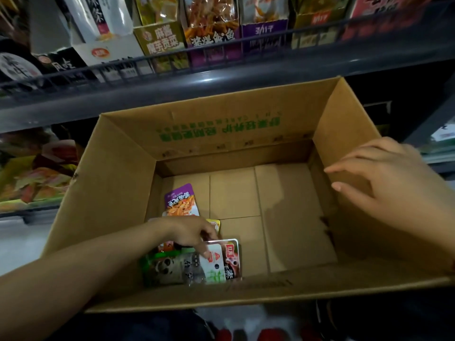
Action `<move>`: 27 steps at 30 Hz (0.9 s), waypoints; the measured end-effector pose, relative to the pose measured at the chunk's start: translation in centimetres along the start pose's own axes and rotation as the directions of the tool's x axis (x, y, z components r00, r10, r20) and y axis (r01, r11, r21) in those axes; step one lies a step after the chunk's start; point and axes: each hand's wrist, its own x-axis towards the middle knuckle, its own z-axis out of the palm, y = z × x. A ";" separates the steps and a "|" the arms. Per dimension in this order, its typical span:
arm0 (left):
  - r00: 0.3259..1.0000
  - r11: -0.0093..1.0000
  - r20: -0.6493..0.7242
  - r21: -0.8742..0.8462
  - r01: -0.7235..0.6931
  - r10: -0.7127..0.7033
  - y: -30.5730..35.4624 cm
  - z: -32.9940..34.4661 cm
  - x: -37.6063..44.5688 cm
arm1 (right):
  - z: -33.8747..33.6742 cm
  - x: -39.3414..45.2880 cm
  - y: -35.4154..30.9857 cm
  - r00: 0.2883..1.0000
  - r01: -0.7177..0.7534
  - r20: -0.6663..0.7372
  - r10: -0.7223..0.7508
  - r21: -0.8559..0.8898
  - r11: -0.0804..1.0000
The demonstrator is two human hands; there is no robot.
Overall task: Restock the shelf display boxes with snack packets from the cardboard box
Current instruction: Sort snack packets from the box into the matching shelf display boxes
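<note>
White-and-red packet (221,259), glossy, lies under the fingertips of the left hand (194,235) down in the near-left corner of the cardboard box (118,183). Fingers curl down onto its top edge; looks like a pinch starting, though I cannot tell whether the packet is truly gripped or only touched. Just under the wrist, a grey-green packet with a panda face (167,269) lies partly beneath the white one. Beyond the knuckles, a small yellow packet (214,223) peeks out, and farther off a purple packet (181,200) lies flat on the box floor.

To the right of that hand the box floor is bare cardboard, seams showing. The right hand (384,178) hangs over the far right wall, fingers loosely spread, holding nothing; whether it rests on the rim I cannot tell.

Past the box, above the hands, the shelf (221,77) carries display boxes: a purple one (214,43) and an olive one (160,40), both showing packets standing inside.

Judgement: box nearly emptied, only a handful of packets left. Restock seems mostly done; the last few need sorting to matching display boxes.
</note>
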 end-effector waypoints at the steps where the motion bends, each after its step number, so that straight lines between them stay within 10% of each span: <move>1: 1.000 1.000 -0.013 0.026 -0.012 0.013 0.1 0.1 0.2 | 0.0 0.0 0.0 1.000 0.000 0.009 0.000 -0.001 1.000; 14: 0.981 0.896 -0.166 0.444 -0.021 0.105 0.2 0.2 1.0 | 1.0 0.0 0.6 0.998 0.046 -0.048 -0.047 -0.028 0.999; 27: 0.990 0.887 -0.114 0.461 -0.015 0.076 0.5 0.3 0.9 | 0.9 0.1 0.3 0.997 0.052 -0.060 -0.054 -0.021 0.998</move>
